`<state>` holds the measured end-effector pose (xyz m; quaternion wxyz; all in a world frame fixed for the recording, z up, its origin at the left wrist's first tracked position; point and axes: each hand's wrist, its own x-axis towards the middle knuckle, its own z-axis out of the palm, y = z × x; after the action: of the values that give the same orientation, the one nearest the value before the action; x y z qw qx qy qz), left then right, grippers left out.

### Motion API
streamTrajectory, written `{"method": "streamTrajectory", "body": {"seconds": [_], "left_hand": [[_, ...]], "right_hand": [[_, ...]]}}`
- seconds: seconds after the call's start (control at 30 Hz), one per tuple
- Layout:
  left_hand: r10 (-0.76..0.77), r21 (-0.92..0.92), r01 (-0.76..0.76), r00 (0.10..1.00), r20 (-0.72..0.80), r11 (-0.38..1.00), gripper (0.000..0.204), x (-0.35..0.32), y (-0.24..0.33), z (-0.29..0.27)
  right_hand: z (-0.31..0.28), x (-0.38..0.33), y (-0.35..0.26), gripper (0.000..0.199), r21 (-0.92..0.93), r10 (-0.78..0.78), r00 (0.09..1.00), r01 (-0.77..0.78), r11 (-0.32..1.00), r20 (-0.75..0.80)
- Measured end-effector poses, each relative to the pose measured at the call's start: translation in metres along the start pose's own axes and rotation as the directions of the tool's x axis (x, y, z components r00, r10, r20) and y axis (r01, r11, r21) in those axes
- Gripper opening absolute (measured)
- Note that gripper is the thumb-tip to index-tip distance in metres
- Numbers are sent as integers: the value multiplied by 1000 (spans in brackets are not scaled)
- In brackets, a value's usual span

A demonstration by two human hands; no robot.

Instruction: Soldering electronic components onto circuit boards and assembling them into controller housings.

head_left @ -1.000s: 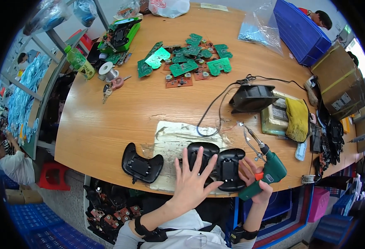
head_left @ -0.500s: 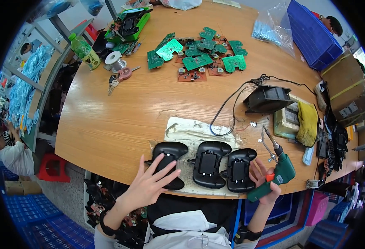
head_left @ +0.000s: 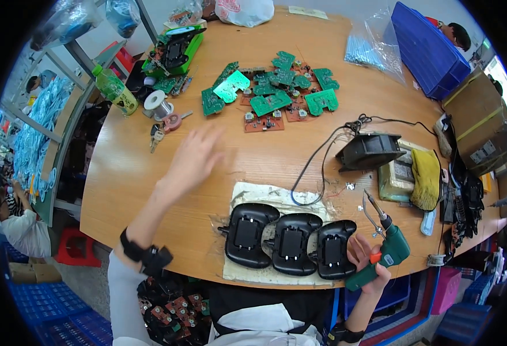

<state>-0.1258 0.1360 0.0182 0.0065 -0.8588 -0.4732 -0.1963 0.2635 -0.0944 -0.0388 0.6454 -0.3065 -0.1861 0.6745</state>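
Three black game controllers lie in a row on a stained white cloth at the table's near edge, their undersides with the open rectangular recess facing up. Around the handle of a green soldering gun with a red trigger, my right hand is closed, just beside the rightmost controller. The gun's metal tip and thin feed tube point up and away. My left hand is over the bare wood left of the cloth, blurred, fingers stretched out and holding nothing visible. Farther off lies a pile of green circuit boards, with red-brown boards among them.
A black fan with its cable stands right of the middle, beside a yellow sponge-like pad. Solder spool, keys, a bottle and a green bin are at the left back. A blue crate stands far right.
My left hand has left the leftmost controller and moved away toward the boards. That controller now lies farther right, close against the middle one. My right hand keeps the soldering gun.
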Motion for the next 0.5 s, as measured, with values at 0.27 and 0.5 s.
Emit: {"method": "streamTrajectory", "body": {"seconds": [0.27,0.5], "left_hand": [[-114,-31,119,983,145,992,47,14,-34,50],[-199,27,205,969,-149,978,46,31,-18,49]], "right_hand": [[-3,0,1,34,17,5,1000,-5,1000,-12],[-5,-1,-5,35,0,3,1000,-3,1000,13]]}}
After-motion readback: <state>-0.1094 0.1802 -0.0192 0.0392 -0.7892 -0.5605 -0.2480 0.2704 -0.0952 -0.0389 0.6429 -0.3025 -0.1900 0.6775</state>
